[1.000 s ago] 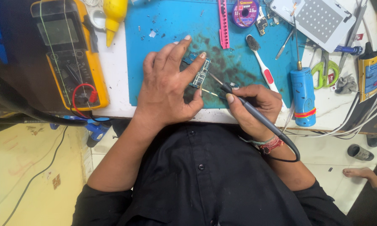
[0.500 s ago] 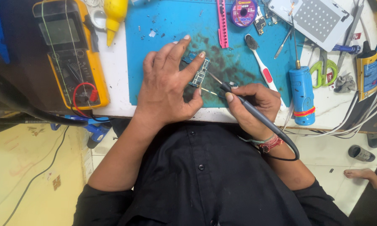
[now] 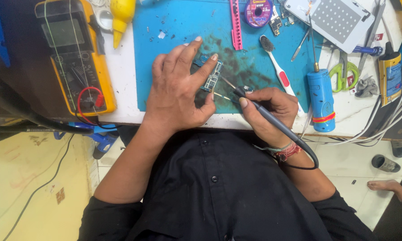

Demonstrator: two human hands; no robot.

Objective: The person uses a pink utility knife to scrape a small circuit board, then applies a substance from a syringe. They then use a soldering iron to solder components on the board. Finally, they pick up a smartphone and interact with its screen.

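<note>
We press our left hand (image 3: 178, 89), fingers spread flat, on the circuit board (image 3: 212, 79); at its 4 o'clock our right hand (image 3: 268, 109) grips the soldering iron (image 3: 272, 120) tightly.

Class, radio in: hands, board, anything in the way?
Left hand pressing circuit board flat. Right hand holds soldering iron, tip at board. Nothing blocking.

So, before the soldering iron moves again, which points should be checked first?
1. Left hand presses the circuit board flat on the blue mat: ok.
2. Right hand grips the soldering iron like a pen: ok.
3. Tip touching a pad: cannot tell.
4. Left fingertips apart from the tip: not ok, the thumb is very near.
5. Cord free of the toothbrush: ok.
</note>
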